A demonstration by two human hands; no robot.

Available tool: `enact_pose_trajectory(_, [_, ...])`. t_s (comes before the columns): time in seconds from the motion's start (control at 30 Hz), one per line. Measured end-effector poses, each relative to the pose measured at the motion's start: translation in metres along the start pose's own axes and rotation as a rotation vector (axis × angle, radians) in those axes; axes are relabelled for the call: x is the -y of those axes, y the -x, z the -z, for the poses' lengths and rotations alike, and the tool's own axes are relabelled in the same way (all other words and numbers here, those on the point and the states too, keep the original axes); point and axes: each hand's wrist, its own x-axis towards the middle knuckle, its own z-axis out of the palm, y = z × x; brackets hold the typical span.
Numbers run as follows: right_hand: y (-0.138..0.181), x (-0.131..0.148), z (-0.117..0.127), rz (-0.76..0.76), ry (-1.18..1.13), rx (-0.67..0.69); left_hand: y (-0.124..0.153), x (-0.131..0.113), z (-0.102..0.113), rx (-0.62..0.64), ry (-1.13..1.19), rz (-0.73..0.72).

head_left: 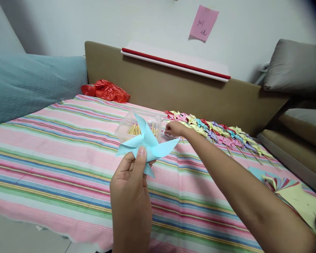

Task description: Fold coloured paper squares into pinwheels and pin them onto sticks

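Note:
My left hand (133, 179) pinches a light blue paper pinwheel (147, 140) at its middle, the thumb pressed over the folded centre. Behind the pinwheel stands a clear plastic box (123, 128) with several short wooden sticks (134, 129) in it; the pinwheel covers part of it. My right hand (174, 129) reaches far forward, just right of that box, with its fingers curled down over a small clear container (171, 136). Whatever is between those fingertips is hidden.
Finished pinwheels on sticks (216, 130) lie in rows at the back right. Coloured paper sheets (292, 196) lie at the right front. A red plastic bag (109, 91) rests by the headboard (158, 84). Everything lies on a striped bedsheet (68, 168).

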Motion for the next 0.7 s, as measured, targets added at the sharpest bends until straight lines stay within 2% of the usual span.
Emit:
enact_pose_trajectory(0.07, [0.028, -0.011, 0.011, 0.024, 0.008, -0.073, 0.0, -0.002, -0.001, -0.01, 0.004, -0.01])
enact_pose_trajectory(0.17, [0.103, -0.038, 0.013, 0.05, -0.003, -0.127, 0.0, -0.002, -0.004, -0.004, 0.012, -0.023])
enact_pose_trajectory(0.27, [0.186, -0.069, -0.006, 0.011, -0.025, -0.058, 0.003, 0.002, -0.012, 0.027, 0.027, -0.028])
enact_pose_trajectory(0.33, [0.226, -0.086, -0.024, -0.066, -0.026, -0.05, 0.005, 0.009, -0.019, 0.06, 0.047, -0.028])
enact_pose_trajectory(0.43, [0.256, -0.102, -0.044, -0.195, -0.03, -0.132, 0.009, 0.022, -0.03, 0.109, 0.052, -0.014])
enact_pose_trajectory(0.57, [0.278, -0.107, -0.063, -0.373, -0.052, -0.328, 0.015, 0.038, -0.042, 0.174, -0.01, 0.009])
enact_pose_trajectory(0.63, [0.293, -0.103, -0.081, -0.387, -0.089, -0.407, 0.016, 0.046, -0.047, 0.187, -0.039, 0.012])
enact_pose_trajectory(0.7, [0.307, -0.098, -0.103, -0.293, -0.124, -0.451, 0.017, 0.054, -0.053, 0.185, -0.054, 0.014])
